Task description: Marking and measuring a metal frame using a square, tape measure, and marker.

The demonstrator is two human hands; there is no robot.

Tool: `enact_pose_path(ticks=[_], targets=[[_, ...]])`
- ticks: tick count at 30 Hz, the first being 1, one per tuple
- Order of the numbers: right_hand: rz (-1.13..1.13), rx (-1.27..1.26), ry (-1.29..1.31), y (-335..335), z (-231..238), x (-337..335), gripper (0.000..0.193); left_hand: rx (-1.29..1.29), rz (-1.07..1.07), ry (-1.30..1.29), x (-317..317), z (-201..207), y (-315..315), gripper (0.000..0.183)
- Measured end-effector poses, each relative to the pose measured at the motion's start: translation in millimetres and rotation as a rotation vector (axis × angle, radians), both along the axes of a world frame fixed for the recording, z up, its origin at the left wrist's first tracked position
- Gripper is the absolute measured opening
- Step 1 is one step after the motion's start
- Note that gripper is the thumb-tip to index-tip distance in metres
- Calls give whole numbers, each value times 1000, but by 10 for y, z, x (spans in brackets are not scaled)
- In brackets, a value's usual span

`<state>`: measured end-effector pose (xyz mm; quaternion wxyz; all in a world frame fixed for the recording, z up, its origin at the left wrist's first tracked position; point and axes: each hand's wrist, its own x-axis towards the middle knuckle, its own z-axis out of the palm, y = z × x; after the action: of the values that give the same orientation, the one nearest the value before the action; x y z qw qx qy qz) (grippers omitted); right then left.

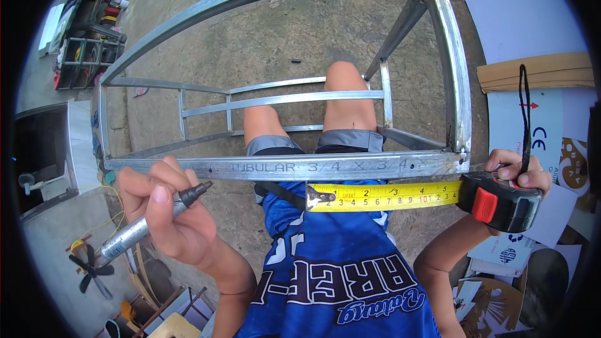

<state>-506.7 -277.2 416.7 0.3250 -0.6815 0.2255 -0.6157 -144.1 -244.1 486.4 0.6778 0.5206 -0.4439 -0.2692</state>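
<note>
A welded frame of square metal tubing [350,168] stretches across in front of me, its near bar crossing above my lap. My left hand [178,222] is closed around a silver marker pen [125,238], whose dark tip points up and right beside the near bar's left end. In my right hand [532,175], near the frame's right corner, is a black tape measure [510,205] with a red button. Its yellow blade [382,198] is drawn out leftward, just below the near bar and roughly parallel to it. The blade's metal hook end hangs free near the bar's middle.
My knees [347,97] show through the frame over a concrete floor [250,37]. Printed sheets and boards [526,25] lie along the right. A crate [87,56] with tools stands at the upper left, and a dark fan [94,270] at the lower left.
</note>
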Motion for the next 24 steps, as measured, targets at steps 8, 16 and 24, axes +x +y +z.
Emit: enact_pose_path(ticks=[8, 16, 24], targets=[[-42, 18, 89, 7, 110, 15, 31, 40, -224, -68, -138, -26, -94, 19], [173, -13, 144, -106, 156, 17, 31, 112, -244, -93, -105, -74, -117, 20], [160, 14, 191, -140, 172, 18, 35, 131, -216, -91, -239, -17, -157, 22]])
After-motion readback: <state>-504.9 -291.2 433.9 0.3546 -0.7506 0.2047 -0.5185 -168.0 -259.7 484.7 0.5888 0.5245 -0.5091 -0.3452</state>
